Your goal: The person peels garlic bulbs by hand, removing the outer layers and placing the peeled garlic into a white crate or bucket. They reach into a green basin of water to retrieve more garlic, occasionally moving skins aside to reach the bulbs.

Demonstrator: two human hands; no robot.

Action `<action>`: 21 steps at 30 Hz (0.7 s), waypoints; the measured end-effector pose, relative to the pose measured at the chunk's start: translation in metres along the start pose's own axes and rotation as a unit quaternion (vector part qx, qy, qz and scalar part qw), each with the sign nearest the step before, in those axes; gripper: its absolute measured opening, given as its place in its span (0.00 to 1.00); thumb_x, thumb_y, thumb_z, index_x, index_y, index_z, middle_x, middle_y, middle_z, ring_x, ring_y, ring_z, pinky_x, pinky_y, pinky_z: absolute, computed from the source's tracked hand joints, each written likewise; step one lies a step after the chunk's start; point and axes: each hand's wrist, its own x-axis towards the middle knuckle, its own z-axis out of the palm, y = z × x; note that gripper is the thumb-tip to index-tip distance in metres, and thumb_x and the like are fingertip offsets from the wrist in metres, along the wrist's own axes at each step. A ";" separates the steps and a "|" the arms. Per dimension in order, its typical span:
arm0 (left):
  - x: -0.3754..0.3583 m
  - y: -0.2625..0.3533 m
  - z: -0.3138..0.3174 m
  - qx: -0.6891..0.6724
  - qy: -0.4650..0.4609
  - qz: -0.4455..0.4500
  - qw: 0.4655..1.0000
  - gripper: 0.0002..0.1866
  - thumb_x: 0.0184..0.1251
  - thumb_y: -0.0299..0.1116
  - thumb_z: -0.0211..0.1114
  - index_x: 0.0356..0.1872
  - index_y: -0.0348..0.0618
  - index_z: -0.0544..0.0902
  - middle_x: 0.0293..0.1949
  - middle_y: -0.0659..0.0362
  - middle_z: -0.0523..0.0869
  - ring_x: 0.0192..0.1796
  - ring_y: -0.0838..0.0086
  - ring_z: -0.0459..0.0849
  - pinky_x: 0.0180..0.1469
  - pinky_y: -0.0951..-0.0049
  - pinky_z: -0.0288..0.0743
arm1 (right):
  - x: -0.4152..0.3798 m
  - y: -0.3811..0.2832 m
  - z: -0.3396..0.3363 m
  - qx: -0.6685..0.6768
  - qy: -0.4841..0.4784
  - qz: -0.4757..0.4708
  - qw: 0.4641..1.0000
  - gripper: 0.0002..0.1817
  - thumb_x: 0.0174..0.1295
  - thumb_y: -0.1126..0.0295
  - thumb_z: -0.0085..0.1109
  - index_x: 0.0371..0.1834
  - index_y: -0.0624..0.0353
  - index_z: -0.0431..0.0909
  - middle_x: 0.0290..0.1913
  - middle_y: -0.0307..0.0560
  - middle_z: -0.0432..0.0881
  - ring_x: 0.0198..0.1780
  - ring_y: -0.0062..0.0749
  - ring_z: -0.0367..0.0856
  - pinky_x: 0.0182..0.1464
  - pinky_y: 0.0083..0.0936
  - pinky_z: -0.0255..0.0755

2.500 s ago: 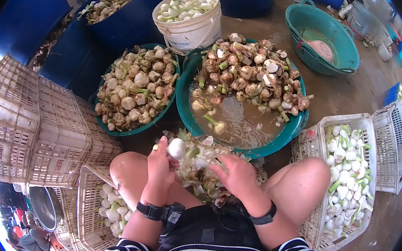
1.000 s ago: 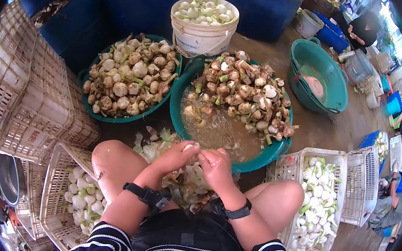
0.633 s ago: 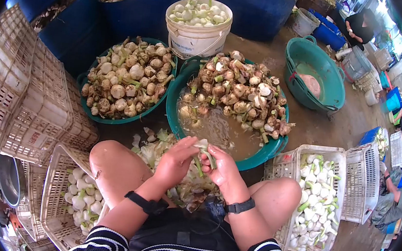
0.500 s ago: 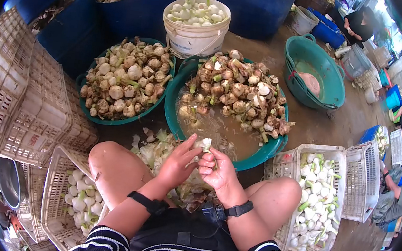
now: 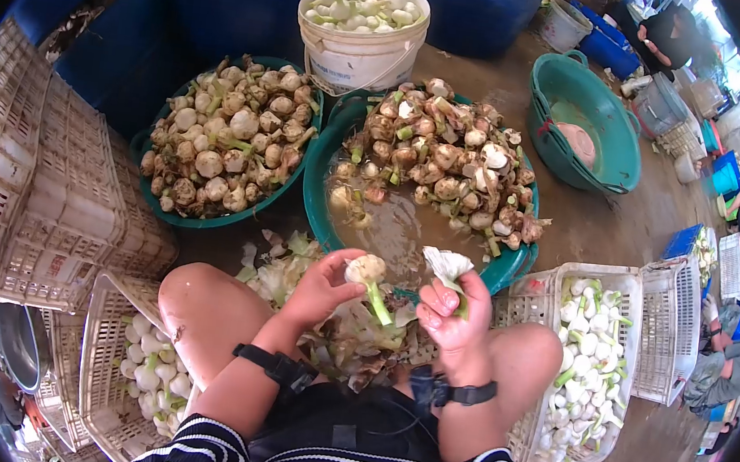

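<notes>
Between the fingertips of my left hand (image 5: 324,291) is a garlic bulb (image 5: 367,270), pale and brownish, its cut green stem pointing down. My right hand (image 5: 458,320) is closed around a strip of garlic peel (image 5: 448,264); its white papery part sticks up above the fingers, with some green near the thumb. Both hands are over a heap of loose peelings (image 5: 358,343) between my knees. Just beyond them stands a green tub (image 5: 322,217) with muddy water and a pile of unpeeled garlic (image 5: 449,163).
Another tub of dirty garlic (image 5: 216,147) stands left. A white bucket (image 5: 356,58) of peeled bulbs is behind. Crates of peeled garlic (image 5: 589,362) flank me, with stacked crates (image 5: 59,189) at left. Green basins (image 5: 583,132) sit at right; other people are beyond.
My hands, close together before, are now apart. The left hand now has a garlic bulb; the right hand has moved right with white peel in its fist.
</notes>
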 end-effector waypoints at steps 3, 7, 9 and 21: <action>-0.004 0.012 -0.002 -0.007 0.025 0.012 1.000 0.23 0.52 0.19 0.63 0.52 0.37 0.71 0.47 0.60 0.74 0.49 0.77 0.76 0.50 0.78 0.72 | -0.012 0.001 -0.011 -0.739 0.037 -0.062 0.670 0.13 0.58 0.67 0.51 0.42 0.63 0.77 0.29 0.51 0.81 0.33 0.38 0.80 0.32 0.30 0.74; -0.008 0.015 0.017 0.232 0.084 0.113 0.962 0.22 0.48 0.22 0.65 0.49 0.36 0.75 0.43 0.57 0.74 0.47 0.76 0.76 0.43 0.80 0.74 | -0.006 0.027 0.007 -0.865 0.021 -0.249 0.435 0.09 0.54 0.70 0.56 0.36 0.60 0.77 0.31 0.50 0.79 0.36 0.47 0.78 0.39 0.35 0.72; -0.011 0.017 0.028 0.261 0.092 0.122 0.953 0.22 0.47 0.23 0.65 0.48 0.36 0.76 0.42 0.56 0.75 0.46 0.73 0.76 0.44 0.78 0.74 | 0.002 0.042 0.008 -0.826 0.032 -0.303 0.474 0.05 0.54 0.70 0.55 0.30 0.60 0.75 0.25 0.49 0.76 0.31 0.47 0.77 0.34 0.37 0.71; -0.024 0.005 0.017 -0.060 0.005 0.007 0.998 0.24 0.48 0.27 0.64 0.51 0.36 0.75 0.49 0.53 0.77 0.51 0.68 0.76 0.51 0.71 0.71 | 0.013 0.031 -0.038 -0.670 0.130 -0.108 0.723 0.07 0.51 0.72 0.55 0.23 0.65 0.76 0.18 0.47 0.77 0.21 0.22 0.75 0.26 0.22 0.68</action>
